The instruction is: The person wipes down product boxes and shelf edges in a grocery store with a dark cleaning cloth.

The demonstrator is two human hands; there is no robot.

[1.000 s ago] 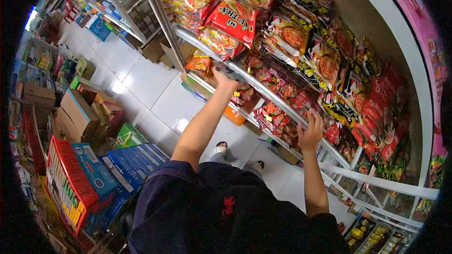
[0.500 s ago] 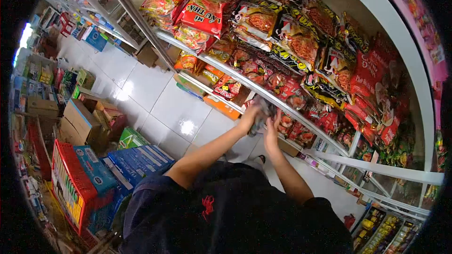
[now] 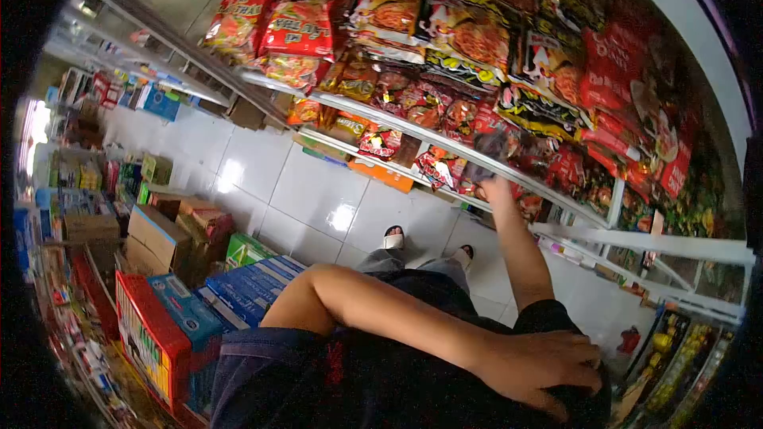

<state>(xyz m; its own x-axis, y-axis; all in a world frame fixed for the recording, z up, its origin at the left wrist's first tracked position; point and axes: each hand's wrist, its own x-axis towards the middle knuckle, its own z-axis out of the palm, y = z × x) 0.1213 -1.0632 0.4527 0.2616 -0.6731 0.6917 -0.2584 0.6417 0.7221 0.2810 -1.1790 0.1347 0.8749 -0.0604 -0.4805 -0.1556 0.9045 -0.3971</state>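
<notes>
A grey cloth [image 3: 490, 145], smeared by motion, lies against the metal front rail [image 3: 445, 143] of the noodle shelf. My right hand [image 3: 497, 187] is closed on it, with the fingers partly hidden behind the rail. Across my body stretches my left arm. At its end, my left hand [image 3: 544, 365] rests against the right side of my dark shirt [image 3: 366, 381], fingers loosely spread and holding nothing. Black-and-yellow noodle packs [image 3: 469, 32] and red noodle packs [image 3: 298, 28] fill the shelf just beyond the rail.
Red bags [image 3: 612, 79] stand at the shelf's right end. More packs sit on the lower shelf [image 3: 441, 167]. On my left are a red basket [image 3: 147, 342], blue boxes [image 3: 254, 286] and cardboard cartons [image 3: 159, 242]. Tiled floor [image 3: 310, 191] runs between.
My left hand has let go of the grey cloth and swung across my body to the right. My right hand has carried the cloth rightward and up to the shelf rail. The view has shifted slightly.
</notes>
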